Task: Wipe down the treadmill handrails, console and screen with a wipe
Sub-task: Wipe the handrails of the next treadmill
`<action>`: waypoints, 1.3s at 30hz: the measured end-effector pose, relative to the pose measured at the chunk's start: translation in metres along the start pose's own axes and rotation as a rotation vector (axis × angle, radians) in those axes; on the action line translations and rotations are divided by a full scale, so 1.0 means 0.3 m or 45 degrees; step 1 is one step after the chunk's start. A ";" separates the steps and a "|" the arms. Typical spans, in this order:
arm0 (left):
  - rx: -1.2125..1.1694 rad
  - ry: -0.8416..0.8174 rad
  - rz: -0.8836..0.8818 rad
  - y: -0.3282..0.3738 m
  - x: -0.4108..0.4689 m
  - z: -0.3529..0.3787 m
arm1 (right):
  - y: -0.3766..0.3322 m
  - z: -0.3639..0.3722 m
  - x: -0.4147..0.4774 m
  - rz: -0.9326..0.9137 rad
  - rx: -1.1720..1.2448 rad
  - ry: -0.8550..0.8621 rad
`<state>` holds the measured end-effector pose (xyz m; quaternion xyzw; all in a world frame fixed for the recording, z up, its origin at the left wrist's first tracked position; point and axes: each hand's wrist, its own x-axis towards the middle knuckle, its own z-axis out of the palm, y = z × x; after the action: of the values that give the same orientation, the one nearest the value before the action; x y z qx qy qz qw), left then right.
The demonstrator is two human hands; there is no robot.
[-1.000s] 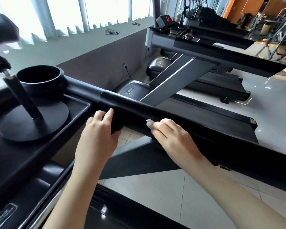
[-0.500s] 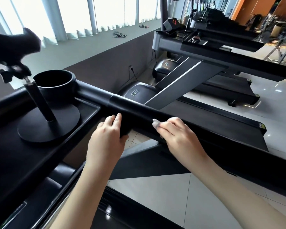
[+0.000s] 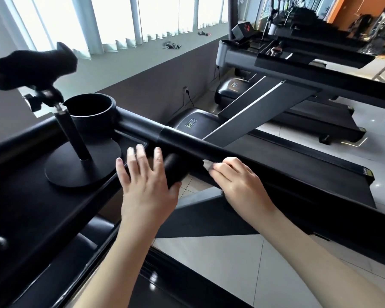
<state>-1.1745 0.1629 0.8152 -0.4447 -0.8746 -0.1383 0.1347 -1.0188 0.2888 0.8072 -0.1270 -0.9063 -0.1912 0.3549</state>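
Observation:
A black padded handrail [image 3: 187, 144] runs from the console tray [image 3: 27, 210] down to the right. A short black grip [image 3: 175, 172] juts toward me below it. My left hand [image 3: 146, 185] is lifted just off that short grip, fingers straight and spread. My right hand [image 3: 238, 181] pinches a small white wipe [image 3: 207, 165] against the near side of the handrail; most of the wipe is hidden under my fingers.
On the tray stands a black round-based stand [image 3: 82, 167] with a pole and a dark cloth-covered head [image 3: 31, 67]. A cup holder [image 3: 89, 110] sits behind it. Another treadmill [image 3: 298, 70] stands to the right over a tiled floor [image 3: 209, 261].
My left hand let go of the short grip and opened, fingers now spread. My right hand with the wipe stayed on the handrail. The view shifted a little.

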 end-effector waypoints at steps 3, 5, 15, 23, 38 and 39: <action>0.020 -0.186 -0.129 0.017 0.003 -0.026 | 0.030 -0.009 -0.063 -0.159 -0.136 -0.049; 0.039 -0.216 -0.130 0.024 0.006 -0.041 | 0.058 -0.043 -0.093 -0.260 -0.224 -0.014; -0.044 -0.227 -0.157 0.023 0.012 -0.058 | 0.032 0.003 -0.061 -0.360 -0.235 -0.001; -0.003 -0.235 -0.157 0.021 0.012 -0.057 | -0.001 0.058 -0.010 -0.312 -0.140 0.034; 0.014 -0.218 -0.138 0.019 0.010 -0.044 | -0.049 0.110 -0.005 -0.269 -0.029 -0.023; 0.011 -0.213 -0.133 0.017 0.011 -0.041 | -0.042 0.097 0.000 -0.256 -0.046 -0.014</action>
<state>-1.1709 0.1637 0.8284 -0.4078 -0.9054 -0.1039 0.0556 -1.0408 0.2902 0.7844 -0.0429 -0.9127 -0.2415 0.3267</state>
